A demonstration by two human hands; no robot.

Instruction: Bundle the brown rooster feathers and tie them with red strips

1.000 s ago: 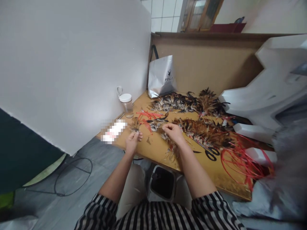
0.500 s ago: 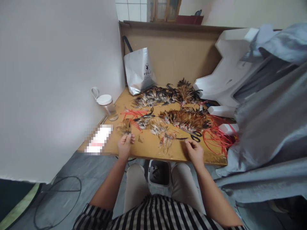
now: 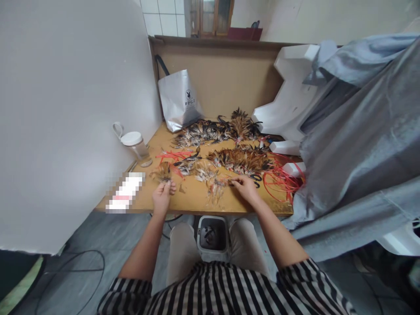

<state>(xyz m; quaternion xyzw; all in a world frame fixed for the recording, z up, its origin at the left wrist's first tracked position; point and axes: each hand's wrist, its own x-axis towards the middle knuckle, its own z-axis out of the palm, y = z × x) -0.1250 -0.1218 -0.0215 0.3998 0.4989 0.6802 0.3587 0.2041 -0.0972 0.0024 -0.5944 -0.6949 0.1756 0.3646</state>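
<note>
My left hand (image 3: pixel 162 195) pinches the base of a small bunch of brown feathers (image 3: pixel 162 172) at the near left of the wooden tabletop (image 3: pixel 193 200). Over on the other side, my right hand (image 3: pixel 245 187) rests on the table with its fingers curled at a loose clump of feathers (image 3: pixel 215 188); whether it grips one I cannot make out. More brown and black feathers lie in rows behind (image 3: pixel 241 160). Black scissors (image 3: pixel 257 179) lie just beyond my right hand. Red cords (image 3: pixel 282 183) are heaped to the right.
A lidded jar (image 3: pixel 136 146) and a silver bag (image 3: pixel 180 103) stand at the left and back. White foam board (image 3: pixel 65 109) walls the left side. Grey cloth (image 3: pixel 354 144) and white foam pieces (image 3: pixel 288 109) crowd the right. A small bin (image 3: pixel 212 233) sits between my knees.
My right hand drew back to the table's front edge, then came forward again to the feathers near the scissors. My left hand kept its bunch. The view swung right.
</note>
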